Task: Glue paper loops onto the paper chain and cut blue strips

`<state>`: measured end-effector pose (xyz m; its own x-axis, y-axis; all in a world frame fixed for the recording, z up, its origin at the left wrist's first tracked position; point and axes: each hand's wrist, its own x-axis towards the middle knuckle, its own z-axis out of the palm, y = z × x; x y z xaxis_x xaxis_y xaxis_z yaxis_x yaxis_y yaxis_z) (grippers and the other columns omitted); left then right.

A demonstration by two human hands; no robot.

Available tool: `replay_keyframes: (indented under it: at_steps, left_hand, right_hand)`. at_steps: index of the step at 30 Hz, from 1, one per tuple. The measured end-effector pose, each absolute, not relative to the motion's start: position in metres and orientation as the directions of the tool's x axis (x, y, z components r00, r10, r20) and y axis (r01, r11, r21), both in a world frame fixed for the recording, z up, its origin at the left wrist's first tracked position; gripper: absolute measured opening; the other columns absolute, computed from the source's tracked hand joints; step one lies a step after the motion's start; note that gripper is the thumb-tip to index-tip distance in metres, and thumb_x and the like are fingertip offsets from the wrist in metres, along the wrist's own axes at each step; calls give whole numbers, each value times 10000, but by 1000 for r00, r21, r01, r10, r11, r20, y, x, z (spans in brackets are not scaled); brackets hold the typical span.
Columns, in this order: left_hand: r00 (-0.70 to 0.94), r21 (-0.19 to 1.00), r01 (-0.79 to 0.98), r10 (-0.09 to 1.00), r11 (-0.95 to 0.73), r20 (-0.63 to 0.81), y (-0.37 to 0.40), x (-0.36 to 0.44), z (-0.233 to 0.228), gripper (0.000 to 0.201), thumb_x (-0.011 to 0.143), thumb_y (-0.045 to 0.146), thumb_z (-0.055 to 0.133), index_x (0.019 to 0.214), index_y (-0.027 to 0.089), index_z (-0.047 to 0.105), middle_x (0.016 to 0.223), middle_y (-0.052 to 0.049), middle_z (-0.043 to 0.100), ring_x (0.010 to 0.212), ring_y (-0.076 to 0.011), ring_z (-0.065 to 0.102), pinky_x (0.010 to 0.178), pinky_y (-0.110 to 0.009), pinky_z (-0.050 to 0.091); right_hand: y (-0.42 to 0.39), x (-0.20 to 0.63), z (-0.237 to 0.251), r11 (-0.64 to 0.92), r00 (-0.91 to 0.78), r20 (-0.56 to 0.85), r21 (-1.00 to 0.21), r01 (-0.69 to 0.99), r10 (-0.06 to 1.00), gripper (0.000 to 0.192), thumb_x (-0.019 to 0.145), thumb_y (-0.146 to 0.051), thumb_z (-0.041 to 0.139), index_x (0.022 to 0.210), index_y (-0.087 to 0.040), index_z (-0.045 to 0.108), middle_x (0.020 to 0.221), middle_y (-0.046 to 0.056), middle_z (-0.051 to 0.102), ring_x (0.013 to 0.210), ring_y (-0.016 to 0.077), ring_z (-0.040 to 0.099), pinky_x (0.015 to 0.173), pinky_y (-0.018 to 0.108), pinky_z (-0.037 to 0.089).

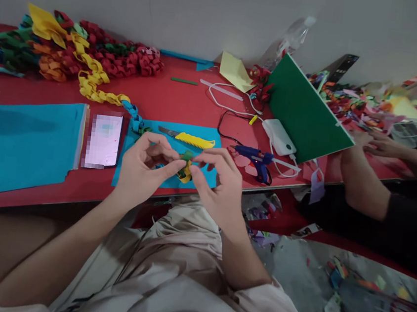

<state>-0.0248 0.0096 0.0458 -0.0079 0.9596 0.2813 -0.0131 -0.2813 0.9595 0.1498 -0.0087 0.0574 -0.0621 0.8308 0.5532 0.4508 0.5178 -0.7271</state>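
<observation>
Between my two hands is a green paper strip [187, 156], curled at the end of a paper chain with yellow links [184, 175] below it. Thumb and fingers of my left hand [144, 166] pinch it from the left. From the other side my right hand [220, 182] pinches the same piece. A blue sheet [211, 134] lies under them on the red table. Just beyond my fingers rests a yellow utility knife [195, 140]. The yellow and blue paper chain [97, 95] runs from the back left toward my left hand.
A blue glue gun [255, 156], a white power bank [279, 137] and a tilted green board [306, 111] stand to the right. On the left are a phone [103, 140] and blue sheets [23, 144]. Paper chains [118, 59] pile up behind. A co-worker's arms [364, 177] reach in at right.
</observation>
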Motion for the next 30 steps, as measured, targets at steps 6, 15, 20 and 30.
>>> replay_keyframes:
  at_steps: [6,15,20,30]
  left_hand:
    - [-23,965,-48,966,-259,258,9,-24,43,373,765,360,890,837,208,557,720,44,696,645,-105,698,609,-201,604]
    - [24,934,73,937,-349,348,10,-30,51,331,752,366,914,905,195,676,793,-8,770,746,-159,761,642,-245,624]
    - [17,927,76,931,-366,366,9,-31,55,345,724,339,938,876,199,662,763,12,751,706,-147,747,609,-234,603]
    - [322,644,349,733,-681,600,14,-36,41,398,921,356,777,1292,256,675,1205,-77,705,974,-180,686,822,-303,585]
  right_hand:
    - [-8,143,49,486,0,517,-806,338,856,43,938,-215,712,972,-230,733,1017,40,682,884,158,653,784,321,554]
    - [-7,143,53,445,41,474,-849,285,879,52,907,-182,688,885,-222,711,949,36,626,812,148,591,690,298,518]
    - [-7,141,53,430,-2,442,-871,239,897,52,929,-211,658,896,-214,699,971,53,631,856,161,610,691,300,526]
    - [-6,146,43,445,-29,448,-874,195,893,43,930,-222,669,889,-217,684,943,42,592,871,163,585,701,292,512]
